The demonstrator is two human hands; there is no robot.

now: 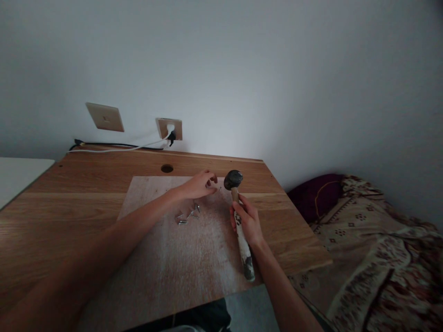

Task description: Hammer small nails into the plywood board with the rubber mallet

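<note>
My right hand (248,221) is wrapped round the handle of a hammer (245,253), with its dark, rounded head (233,179) pointing away from me. Over the far part of a pale wooden board (187,267), my left hand (200,184) has its fingers curved and apart, with nothing visible between them. Just right of those fingertips is a small, thin nail (220,188); whether it stands in the board is too small to tell. Several loose silver nails or screws (183,222) lie on the board below my left wrist.
The board rests on a wooden desk (287,226) with a round cable hole (167,168). White and black cables (114,150) run along the back edge to a wall socket (176,127). A bed with patterned bedding (360,253) is on the right, and a white surface (20,177) on the left.
</note>
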